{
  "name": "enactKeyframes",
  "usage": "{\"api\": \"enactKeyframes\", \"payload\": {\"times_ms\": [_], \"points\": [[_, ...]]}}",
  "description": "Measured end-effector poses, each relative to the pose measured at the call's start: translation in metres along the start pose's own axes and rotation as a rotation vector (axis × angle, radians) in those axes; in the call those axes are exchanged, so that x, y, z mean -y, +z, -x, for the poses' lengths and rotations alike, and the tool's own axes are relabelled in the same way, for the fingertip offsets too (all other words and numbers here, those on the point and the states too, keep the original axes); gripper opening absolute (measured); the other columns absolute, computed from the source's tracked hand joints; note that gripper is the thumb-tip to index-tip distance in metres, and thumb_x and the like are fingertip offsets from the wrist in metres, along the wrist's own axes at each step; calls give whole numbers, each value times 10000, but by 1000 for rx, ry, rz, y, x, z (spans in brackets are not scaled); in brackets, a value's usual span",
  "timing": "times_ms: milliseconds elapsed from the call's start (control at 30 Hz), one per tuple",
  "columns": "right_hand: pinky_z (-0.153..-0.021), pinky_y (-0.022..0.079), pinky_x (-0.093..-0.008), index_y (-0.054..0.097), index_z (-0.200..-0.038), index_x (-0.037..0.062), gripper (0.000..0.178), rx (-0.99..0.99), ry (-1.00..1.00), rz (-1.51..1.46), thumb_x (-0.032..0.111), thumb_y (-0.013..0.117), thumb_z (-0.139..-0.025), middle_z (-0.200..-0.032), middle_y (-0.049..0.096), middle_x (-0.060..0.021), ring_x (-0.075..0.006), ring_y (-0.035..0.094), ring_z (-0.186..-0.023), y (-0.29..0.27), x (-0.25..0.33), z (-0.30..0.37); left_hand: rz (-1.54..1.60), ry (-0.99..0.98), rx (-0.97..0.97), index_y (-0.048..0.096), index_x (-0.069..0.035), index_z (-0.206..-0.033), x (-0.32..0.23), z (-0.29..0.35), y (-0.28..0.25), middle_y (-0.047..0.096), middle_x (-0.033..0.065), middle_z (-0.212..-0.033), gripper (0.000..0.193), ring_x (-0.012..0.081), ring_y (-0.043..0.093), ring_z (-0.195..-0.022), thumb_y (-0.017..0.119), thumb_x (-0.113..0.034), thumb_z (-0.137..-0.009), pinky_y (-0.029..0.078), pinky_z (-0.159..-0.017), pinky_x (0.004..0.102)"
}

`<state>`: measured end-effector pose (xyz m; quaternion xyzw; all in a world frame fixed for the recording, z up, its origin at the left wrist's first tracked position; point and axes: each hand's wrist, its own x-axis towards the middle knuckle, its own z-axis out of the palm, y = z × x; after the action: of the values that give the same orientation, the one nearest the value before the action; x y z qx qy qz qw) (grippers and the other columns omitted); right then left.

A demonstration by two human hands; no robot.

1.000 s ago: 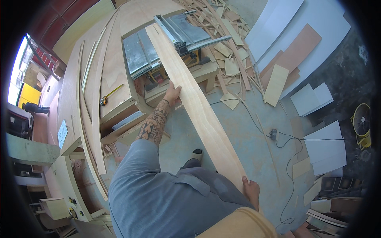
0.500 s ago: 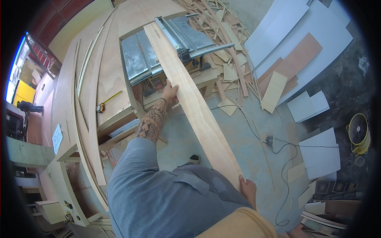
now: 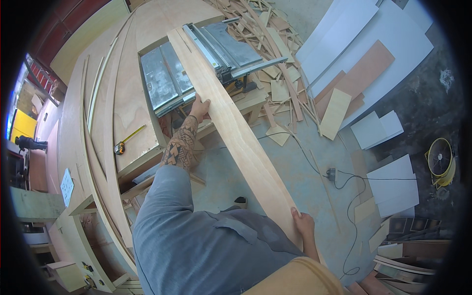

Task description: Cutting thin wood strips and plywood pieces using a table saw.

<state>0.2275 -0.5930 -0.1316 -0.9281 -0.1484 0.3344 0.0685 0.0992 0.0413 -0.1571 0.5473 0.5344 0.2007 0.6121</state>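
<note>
A long pale plywood plank (image 3: 241, 130) runs from the table saw (image 3: 160, 78) back toward my right side. Its far end lies on the saw's metal top, beside the rip fence (image 3: 200, 45), with a narrow slit near that end. Just short of the saw's near edge, my left hand (image 3: 200, 109) grips the plank's left edge, thumb on top. Lower down, my right hand (image 3: 304, 225) is closed on the right edge, thumb over the face and fingers partly hidden beneath. The plank's near end passes partly out of sight behind my body and a tan covering.
A wooden workbench (image 3: 137, 105) on the left carries long thin strips and a yellow tape measure (image 3: 119, 147). Offcuts (image 3: 280, 93) heap beyond the saw. White panels (image 3: 354, 44) lie at right, near a yellow fan (image 3: 441, 162). A black cable (image 3: 354, 216) crosses the floor.
My left hand has moved forward along the plank, closer to the saw's near edge. My right hand has also moved up the plank a little. The whole view has shifted slightly.
</note>
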Motion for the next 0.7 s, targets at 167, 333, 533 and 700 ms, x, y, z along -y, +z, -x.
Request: {"api": "enactKeyframes", "payload": {"times_ms": [167, 333, 533, 700], "points": [[-928, 536, -543, 785, -1050, -38, 914, 3, -14, 10, 816, 490, -911, -1035, 734, -335, -492, 705, -1058, -4, 37, -5, 48, 37, -71, -62, -144, -1688, 4, -31, -26, 615, 246, -1368, 908, 321, 763, -929, 579, -175, -1047, 673, -611, 472], [-950, 533, -543, 784, -1061, -39, 924, 44, -24, 25, 823, 488, -908, -1062, 729, -343, -495, 698, -1082, 1, 34, -15, -427, -18, -129, 1, -98, -1689, -21, -20, -25, 613, 282, -1362, 884, 388, 747, -998, 598, -207, -1045, 646, -740, 509], [-965, 530, -538, 786, -1064, -39, 954, 64, -6, 7, 845, 468, -898, -1078, 731, -340, -489, 697, -1104, 1, 32, -17, -514, 922, -717, 268, 19, -1628, 21, 138, -5, 580, 279, -1312, 771, 399, 540, -1227, 659, -210, -1004, 421, -1076, 508], [-976, 529, -533, 789, -1068, -35, 948, 74, -21, 23, 838, 457, -907, -1085, 731, -339, -481, 697, -1112, 4, 29, -22, 87, 201, -113, -34, 16, -1667, 178, 275, 100, 339, 312, -1605, 943, 355, 477, -1399, 577, -396, -1079, 379, -1186, 464]]}}
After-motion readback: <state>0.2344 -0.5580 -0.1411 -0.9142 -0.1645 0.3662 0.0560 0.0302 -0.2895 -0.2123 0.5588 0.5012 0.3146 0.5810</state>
